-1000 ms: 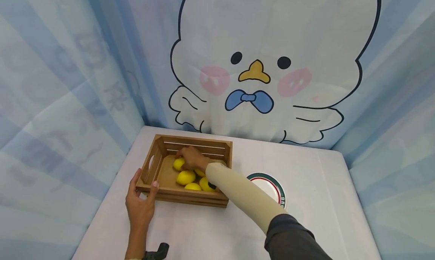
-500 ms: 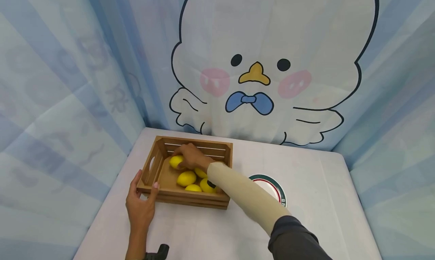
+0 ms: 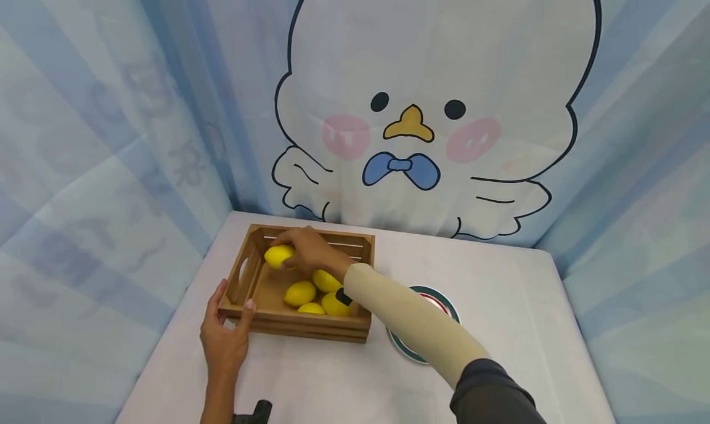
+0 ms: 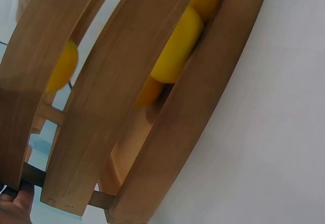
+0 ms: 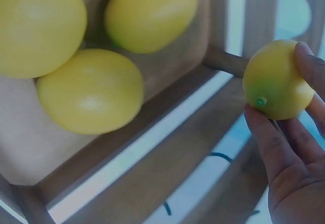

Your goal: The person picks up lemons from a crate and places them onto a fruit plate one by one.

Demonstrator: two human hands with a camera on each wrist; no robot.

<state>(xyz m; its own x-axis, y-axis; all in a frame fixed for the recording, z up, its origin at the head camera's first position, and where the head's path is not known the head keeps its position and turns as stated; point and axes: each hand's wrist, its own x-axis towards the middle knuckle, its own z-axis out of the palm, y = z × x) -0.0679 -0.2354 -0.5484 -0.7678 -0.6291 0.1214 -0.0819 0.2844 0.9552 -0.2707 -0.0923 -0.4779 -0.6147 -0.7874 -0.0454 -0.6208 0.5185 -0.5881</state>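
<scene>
A slatted wooden crate (image 3: 310, 327) stands at the left back of the table, several lemons (image 3: 300, 293) lying in its right half. Over the crate's back left part my right hand (image 3: 312, 249) pinches one lemon (image 3: 279, 257) between thumb and fingers. That lemon (image 5: 278, 80) shows its green stem end in the right wrist view, apart from the others. My left hand (image 3: 224, 338) grips the crate's front left corner, thumb over the front rim. In the left wrist view only a bit of the left hand (image 4: 19, 203) shows, at the crate's corner.
A round plate (image 3: 410, 347) with a green and red rim is on the table right of the crate, partly hidden under my right forearm. Printed curtains (image 3: 410, 208) close off the back and both sides of the white table (image 3: 499, 325).
My right hand has lifted the lemon up and to the left, away from the other lemons. My left hand keeps its grip on the crate's corner. The head view has shifted slightly.
</scene>
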